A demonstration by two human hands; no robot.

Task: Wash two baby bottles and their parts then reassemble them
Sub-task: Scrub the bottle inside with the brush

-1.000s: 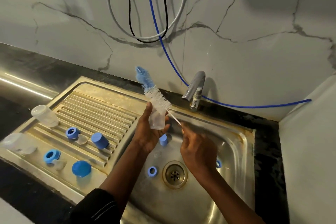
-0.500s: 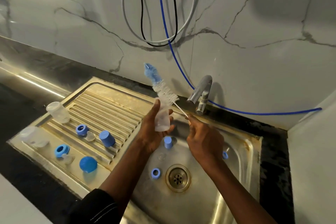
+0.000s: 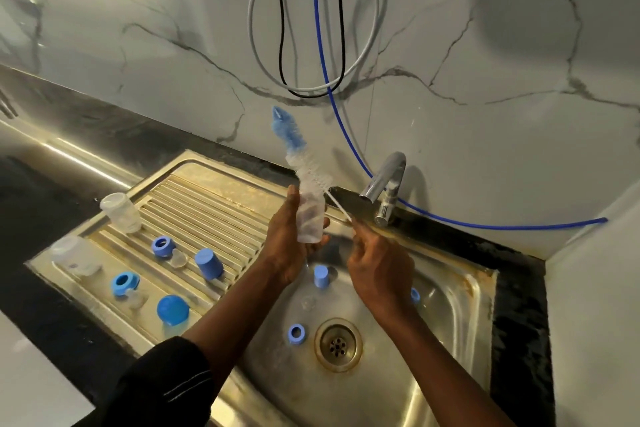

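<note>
Two hands, centre frame: your left hand (image 3: 287,248) grips the clear bottle (image 3: 310,218) over the sink (image 3: 453,319), likely so runoff drains; your right hand (image 3: 381,274) pinches the brush (image 3: 304,166) by its handle.

Caps (image 3: 209,264) on drainboard (image 3: 194,204) left of basin (image 3: 450,308), tap (image 3: 384,184) behind

From my feed: white marble-look wall (image 3: 485,45) with grey veins, black stone counter (image 3: 41,191) below, steel sink (image 3: 450,340) with ribbed drainboard (image 3: 207,204), chrome tap (image 3: 384,180). A blue hose (image 3: 319,28) and cable loops hang down. Warm, dimmish light.
</note>
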